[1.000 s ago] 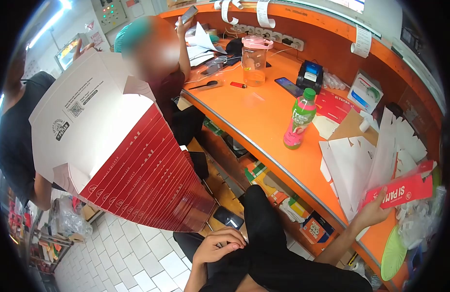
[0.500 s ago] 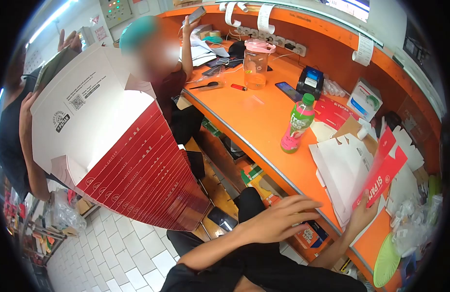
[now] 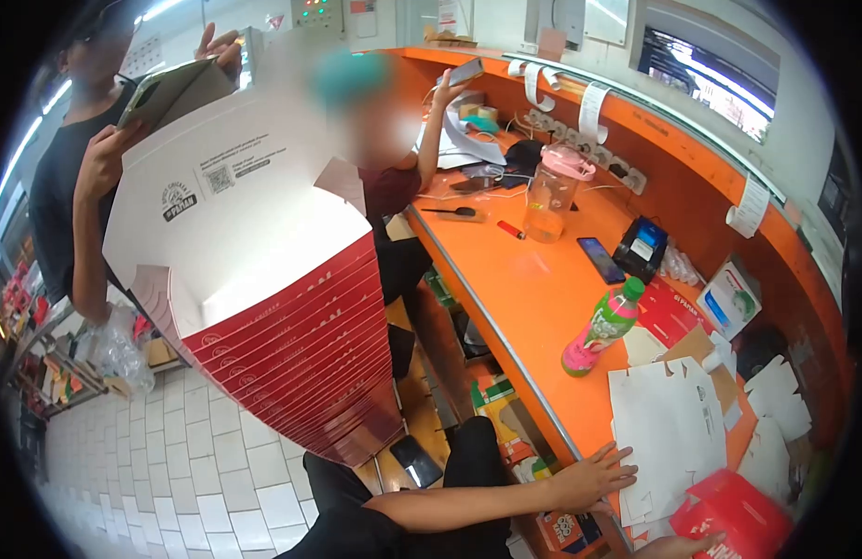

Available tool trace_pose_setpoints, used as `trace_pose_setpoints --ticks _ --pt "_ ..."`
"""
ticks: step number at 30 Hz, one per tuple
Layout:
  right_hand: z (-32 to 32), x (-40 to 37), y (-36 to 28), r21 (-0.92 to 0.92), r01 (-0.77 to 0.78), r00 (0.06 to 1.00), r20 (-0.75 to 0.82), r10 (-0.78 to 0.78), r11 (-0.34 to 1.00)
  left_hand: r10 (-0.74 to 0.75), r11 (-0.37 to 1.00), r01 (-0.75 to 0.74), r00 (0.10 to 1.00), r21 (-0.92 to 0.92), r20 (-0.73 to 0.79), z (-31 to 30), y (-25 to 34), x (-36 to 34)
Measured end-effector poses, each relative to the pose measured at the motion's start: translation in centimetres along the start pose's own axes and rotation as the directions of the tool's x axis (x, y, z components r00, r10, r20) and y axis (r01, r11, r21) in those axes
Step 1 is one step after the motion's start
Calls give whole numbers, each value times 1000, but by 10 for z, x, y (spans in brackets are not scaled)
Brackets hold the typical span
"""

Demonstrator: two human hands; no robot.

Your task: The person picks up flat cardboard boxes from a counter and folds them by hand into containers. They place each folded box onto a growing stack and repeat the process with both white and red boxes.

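Observation:
My left hand [image 3: 594, 478] lies with spread fingers on the left edge of a pile of flat white carton blanks [image 3: 664, 429], at the table's front edge. At the lower right, my right hand [image 3: 699, 546] grips a red carton blank [image 3: 734, 512], blurred by motion and partly beyond the picture's dark rim. A tall leaning stack of nested red and white food boxes [image 3: 291, 345] rises at the left; the top box shows its white inside and a printed flap. Just behind the blanks, a green and pink drink bottle [image 3: 602, 328] stands upright.
The orange table [image 3: 506, 270] carries a pink-lidded jug [image 3: 554, 197], a phone [image 3: 601, 260], a card terminal [image 3: 641, 245] and a red lighter [image 3: 511, 230]. Another phone [image 3: 416, 460] lies beside my leg. One person holds a tablet [image 3: 161, 98]; another, seated, raises a phone [image 3: 464, 73].
My view has turned right and down. My left hand has come down onto the white blanks. My right hand has drawn the red blank lower and towards me.

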State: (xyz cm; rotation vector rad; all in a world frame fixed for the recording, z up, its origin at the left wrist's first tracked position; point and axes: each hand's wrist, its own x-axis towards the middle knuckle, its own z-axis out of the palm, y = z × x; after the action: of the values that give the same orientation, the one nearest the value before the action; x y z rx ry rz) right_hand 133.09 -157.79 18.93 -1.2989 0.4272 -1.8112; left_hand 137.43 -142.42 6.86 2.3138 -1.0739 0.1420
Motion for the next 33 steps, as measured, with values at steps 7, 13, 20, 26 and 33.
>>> trace_pose_setpoints --ticks 7,13,20,26,33 --pt "28 -25 -61 644 132 989 -39 -140 754 -1 908 -165 918 -384 -397 -45 17 -17" --pt "22 -54 -53 884 -122 961 219 -169 452 -190 901 -186 643 -391 -742 -146 53 -87" --pt "44 -35 -47 809 -471 881 451 141 353 -20 967 -170 688 -188 -725 -185 67 -105" --pt "49 9 -18 843 -520 854 513 83 135 -48 950 -171 747 -261 -663 -171 60 -114" --pt "75 24 -36 84 -366 729 645 -229 -927 -138 923 -127 771 -363 -621 -173 62 -129"
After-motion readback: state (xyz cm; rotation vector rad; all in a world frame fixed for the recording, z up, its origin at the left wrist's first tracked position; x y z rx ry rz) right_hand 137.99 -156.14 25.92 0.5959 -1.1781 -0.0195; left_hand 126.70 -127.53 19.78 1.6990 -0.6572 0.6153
